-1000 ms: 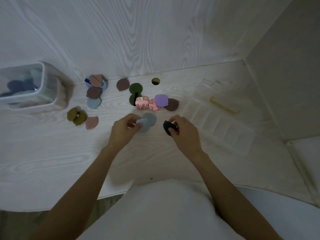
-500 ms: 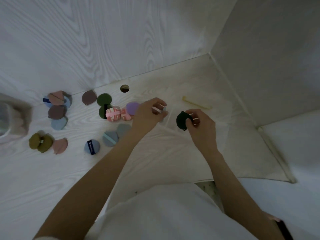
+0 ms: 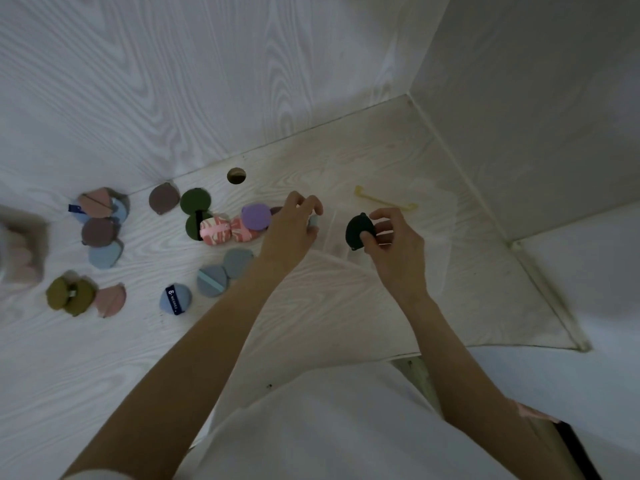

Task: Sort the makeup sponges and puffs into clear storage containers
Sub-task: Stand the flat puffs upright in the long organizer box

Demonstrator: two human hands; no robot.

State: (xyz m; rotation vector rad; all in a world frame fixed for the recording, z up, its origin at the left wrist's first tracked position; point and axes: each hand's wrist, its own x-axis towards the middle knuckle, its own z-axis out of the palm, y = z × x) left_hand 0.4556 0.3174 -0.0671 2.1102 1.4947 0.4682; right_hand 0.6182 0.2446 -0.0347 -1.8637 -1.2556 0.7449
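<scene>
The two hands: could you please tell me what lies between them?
In the head view, only the faint clear tray on the table lies between the left hand and the right hand; no puff sits there.

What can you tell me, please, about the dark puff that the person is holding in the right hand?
The dark puff is a very dark green, almost black, rounded pad with a small nub at its top edge and a matte, soft-looking surface. The right hand pinches it, thumb across its lower face and fingers behind, so it stands tilted on edge above the desk, touching nothing else. It sits right of the left hand. Whether it has a strap cannot be seen.
</scene>
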